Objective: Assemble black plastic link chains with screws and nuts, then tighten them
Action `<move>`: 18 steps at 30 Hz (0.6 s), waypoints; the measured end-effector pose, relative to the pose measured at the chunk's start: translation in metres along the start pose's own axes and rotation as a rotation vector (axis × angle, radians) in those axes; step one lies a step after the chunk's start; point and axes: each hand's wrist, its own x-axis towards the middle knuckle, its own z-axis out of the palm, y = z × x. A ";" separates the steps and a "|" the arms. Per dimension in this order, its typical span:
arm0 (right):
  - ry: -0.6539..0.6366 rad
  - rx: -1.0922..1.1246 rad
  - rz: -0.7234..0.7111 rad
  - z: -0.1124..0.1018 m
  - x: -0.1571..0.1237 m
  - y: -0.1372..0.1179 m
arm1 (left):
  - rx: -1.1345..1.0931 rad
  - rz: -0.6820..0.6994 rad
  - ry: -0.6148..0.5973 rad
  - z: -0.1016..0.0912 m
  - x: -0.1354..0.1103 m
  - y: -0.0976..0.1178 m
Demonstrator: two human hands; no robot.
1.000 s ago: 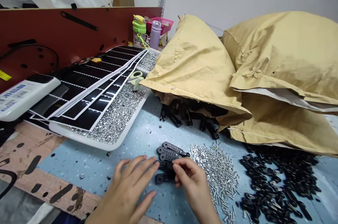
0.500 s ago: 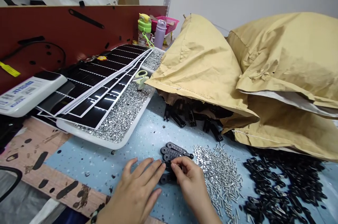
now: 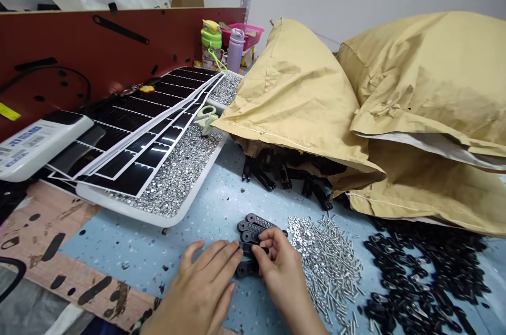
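Observation:
Several long black plastic pieces [image 3: 250, 226] with rounded, holed ends lie side by side on the blue speckled work surface [image 3: 209, 219]. My left hand [image 3: 201, 287] lies nearly flat beside them, fingers stretched out, its fingertips at the left ends of the lower pieces. From the right, my right hand [image 3: 281, 269] pinches at one of these black pieces with thumb and forefinger. Whether a small part is also in that pinch is hidden. Close to the right hand is a spread of silver screws [image 3: 336, 256], with small silver nuts [image 3: 297, 230] at its upper left.
A heap of small black parts [image 3: 419, 277] lies at right. Black pieces spill from an open paper sack [image 3: 300, 92]; another sack [image 3: 427, 71] stands beside it. At left, black sheets [image 3: 134, 171] rest across a white tray [image 3: 174, 222] of silver nuts, with scissors [image 3: 206, 114] on it.
My right hand has shifted slightly down and left along the black pieces, fingers still pinched. My left hand stays almost in place. The whole view has drifted slightly.

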 end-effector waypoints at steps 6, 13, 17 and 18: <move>0.071 -0.254 -0.114 -0.005 0.000 -0.006 | -0.050 -0.097 0.093 0.002 0.009 0.010; 0.174 -0.685 -0.579 -0.024 -0.018 0.003 | -0.018 -0.080 0.058 0.004 0.009 0.010; 0.199 -0.778 -0.637 -0.030 -0.030 0.018 | -0.045 -0.104 0.046 0.006 0.006 0.008; 0.228 -0.760 -0.614 -0.030 -0.030 0.020 | -0.047 -0.110 0.047 0.007 0.006 0.009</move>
